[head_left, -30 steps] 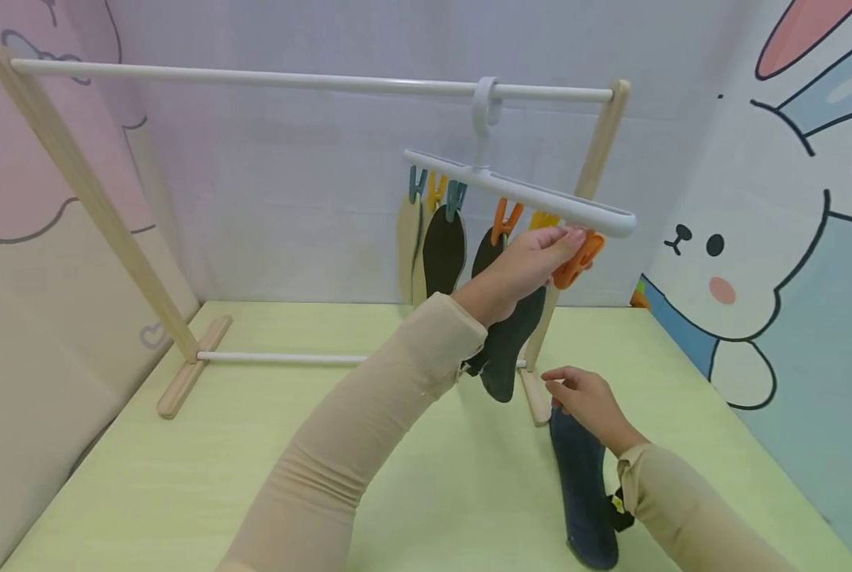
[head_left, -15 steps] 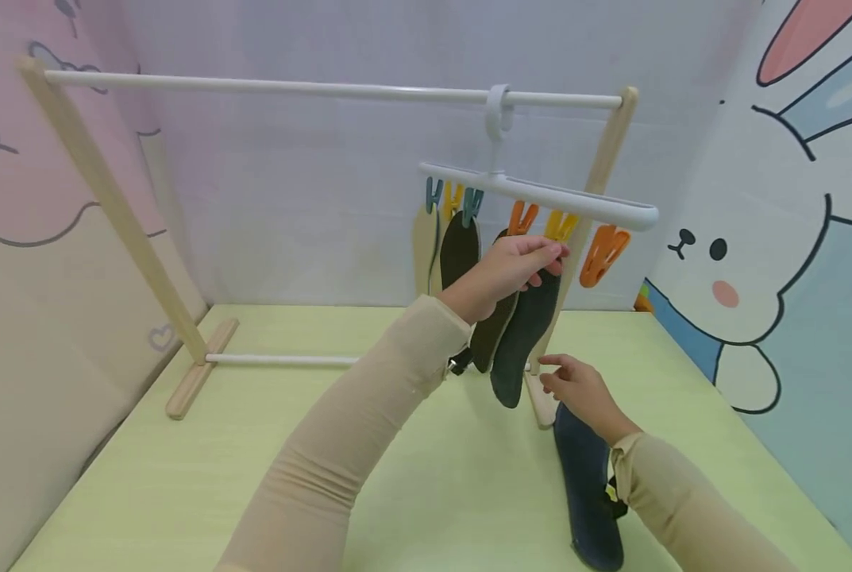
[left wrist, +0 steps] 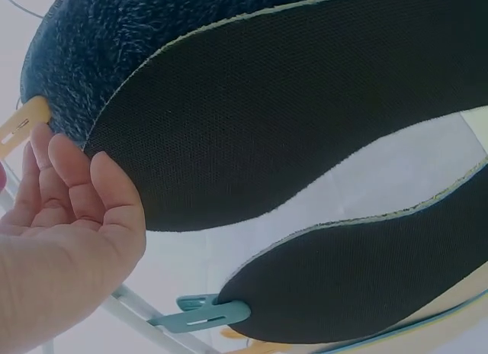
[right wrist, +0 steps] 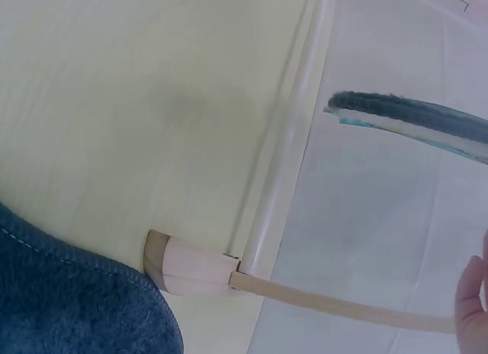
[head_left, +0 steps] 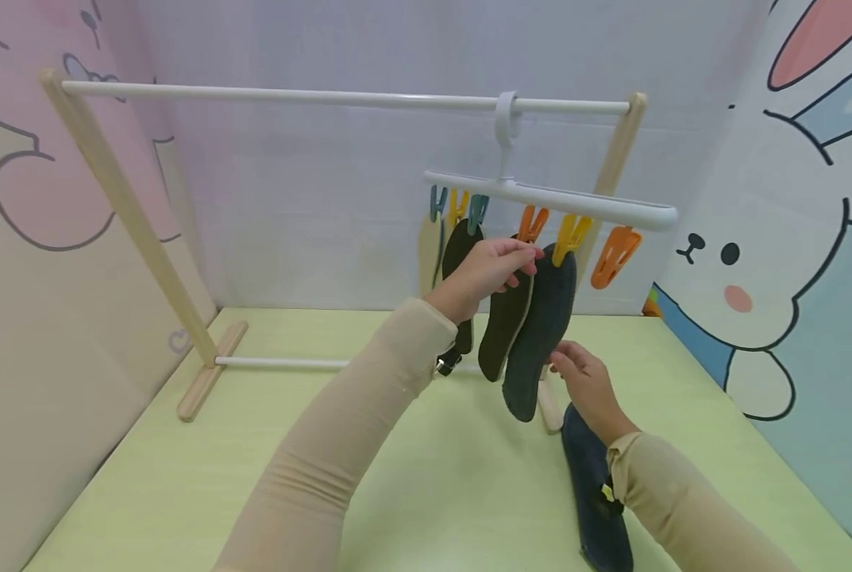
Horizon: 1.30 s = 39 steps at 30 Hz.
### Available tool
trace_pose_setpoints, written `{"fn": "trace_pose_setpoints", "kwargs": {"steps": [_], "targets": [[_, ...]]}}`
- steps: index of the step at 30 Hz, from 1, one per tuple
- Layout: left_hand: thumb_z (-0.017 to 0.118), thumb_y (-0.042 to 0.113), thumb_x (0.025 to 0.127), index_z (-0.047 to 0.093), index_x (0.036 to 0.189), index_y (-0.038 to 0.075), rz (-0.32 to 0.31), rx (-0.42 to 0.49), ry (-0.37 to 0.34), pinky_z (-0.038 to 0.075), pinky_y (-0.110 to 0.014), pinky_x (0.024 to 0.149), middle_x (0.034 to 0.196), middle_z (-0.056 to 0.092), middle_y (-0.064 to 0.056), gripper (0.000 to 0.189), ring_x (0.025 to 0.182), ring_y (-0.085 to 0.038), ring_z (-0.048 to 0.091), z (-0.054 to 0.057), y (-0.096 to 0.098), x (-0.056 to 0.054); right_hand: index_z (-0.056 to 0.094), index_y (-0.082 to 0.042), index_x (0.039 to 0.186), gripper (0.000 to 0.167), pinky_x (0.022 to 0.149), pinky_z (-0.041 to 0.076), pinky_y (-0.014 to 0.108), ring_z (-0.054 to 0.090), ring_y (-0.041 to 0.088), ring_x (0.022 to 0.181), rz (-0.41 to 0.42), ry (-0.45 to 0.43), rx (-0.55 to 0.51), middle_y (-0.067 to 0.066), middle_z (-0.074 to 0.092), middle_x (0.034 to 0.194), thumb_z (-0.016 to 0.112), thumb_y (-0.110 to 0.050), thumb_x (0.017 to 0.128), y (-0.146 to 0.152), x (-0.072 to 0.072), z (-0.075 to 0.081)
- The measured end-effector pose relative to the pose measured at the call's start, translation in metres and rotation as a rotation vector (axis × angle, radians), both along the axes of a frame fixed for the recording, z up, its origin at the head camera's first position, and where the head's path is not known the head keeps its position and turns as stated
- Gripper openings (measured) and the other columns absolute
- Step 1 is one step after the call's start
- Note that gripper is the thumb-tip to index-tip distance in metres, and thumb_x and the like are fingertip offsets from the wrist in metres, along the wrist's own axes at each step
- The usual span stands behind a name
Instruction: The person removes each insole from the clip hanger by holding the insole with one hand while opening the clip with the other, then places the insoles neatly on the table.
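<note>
A navy fluffy insole [head_left: 543, 334] hangs from a yellow clothespin [head_left: 572, 238] on a white hanger [head_left: 590, 204]. My left hand [head_left: 486, 270] is at its upper left edge, fingers lightly bent; in the left wrist view the fingertips lie just by the yellow clothespin. Right behind hangs an insole with a black underside [left wrist: 290, 117]. Another black insole [left wrist: 358, 278] hangs from a teal clothespin [left wrist: 202, 316]. My right hand [head_left: 588, 389] has its loosely bent fingers near the navy insole's lower right edge. One orange clothespin [head_left: 616, 256] at the hanger's right end holds nothing.
The hanger hooks on the white top rod [head_left: 347, 97] of a wooden-legged rack [head_left: 129, 214]. Another navy insole [head_left: 593, 492] lies on the pale green table [head_left: 426, 477] below my right hand. Pale insoles [head_left: 428, 246] hang at the hanger's far end.
My left hand has left the empty orange clothespin and moved left to the navy insole's top. That insole has turned its broad face forward. My right hand has risen to its lower edge.
</note>
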<state>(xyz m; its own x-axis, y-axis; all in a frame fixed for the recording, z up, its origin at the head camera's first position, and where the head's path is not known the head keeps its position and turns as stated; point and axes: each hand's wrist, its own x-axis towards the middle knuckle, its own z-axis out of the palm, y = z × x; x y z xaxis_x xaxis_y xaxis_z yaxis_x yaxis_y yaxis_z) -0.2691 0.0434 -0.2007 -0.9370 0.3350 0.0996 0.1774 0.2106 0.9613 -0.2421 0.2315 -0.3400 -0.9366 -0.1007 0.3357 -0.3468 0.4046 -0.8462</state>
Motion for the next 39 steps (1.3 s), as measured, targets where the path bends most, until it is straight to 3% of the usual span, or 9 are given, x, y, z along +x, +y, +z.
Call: {"fn": "trace_pose_setpoints", "kwargs": {"steps": [5,10,17,25,34,39], "targets": [[0.049,0.019,0.102,0.062,0.121,0.005,0.009,0.024,-0.004,0.041,-0.024,0.072,0.098,0.061,-0.004,0.028,0.079,-0.016,0.050,0.001,0.003,0.001,0.063,0.004,0.095,0.011,0.067,0.043,0.021,0.051,0.004,0.073,-0.008,0.114,0.075,0.005,0.063,0.082,0.064,-0.006,0.090,-0.008,0.002,-0.006],[0.050,0.017,0.101,0.063,0.120,0.004,0.025,0.061,0.014,0.041,-0.023,0.072,0.095,0.061,-0.004,0.026,0.078,-0.016,0.050,0.003,0.009,0.002,0.063,0.004,0.089,0.011,0.062,0.043,0.023,0.051,0.010,0.068,-0.046,0.135,0.113,0.011,0.063,0.078,0.065,-0.007,0.090,-0.013,0.003,-0.008],[0.052,0.014,0.100,0.063,0.120,0.002,0.066,0.082,0.061,0.043,-0.023,0.091,0.112,0.064,-0.007,0.025,0.102,-0.014,0.056,0.005,0.014,0.002,0.063,0.004,0.088,0.009,0.063,0.042,0.023,0.051,0.011,0.069,-0.058,0.166,0.123,0.010,0.063,0.077,0.062,-0.004,0.090,-0.014,0.007,-0.008],[0.051,0.015,0.101,0.055,0.133,0.006,0.061,0.035,0.071,0.038,-0.032,0.102,0.131,0.057,-0.008,0.034,0.119,-0.019,0.052,-0.003,0.016,0.001,0.060,0.001,0.079,0.012,0.057,0.036,0.024,0.042,0.006,0.061,-0.020,0.187,0.054,0.001,0.052,0.067,0.057,0.000,0.090,-0.008,0.020,-0.007],[0.050,0.014,0.101,0.055,0.133,0.005,0.067,0.031,0.076,0.038,-0.037,0.103,0.134,0.055,-0.010,0.034,0.121,-0.022,0.051,-0.002,0.018,0.002,0.061,0.007,0.078,0.013,0.061,0.041,0.018,0.047,0.006,0.064,0.039,0.231,-0.072,-0.009,0.054,0.069,0.052,0.010,0.088,0.001,0.028,-0.007],[0.048,0.015,0.101,0.055,0.133,0.006,0.063,0.022,0.055,0.037,-0.035,0.103,0.135,0.054,-0.008,0.033,0.123,-0.021,0.050,-0.001,0.019,0.002,0.056,0.003,0.071,0.019,0.054,0.036,0.021,0.039,0.004,0.054,0.075,0.284,-0.125,-0.013,0.046,0.063,0.050,0.014,0.086,0.005,0.036,-0.005]]}}
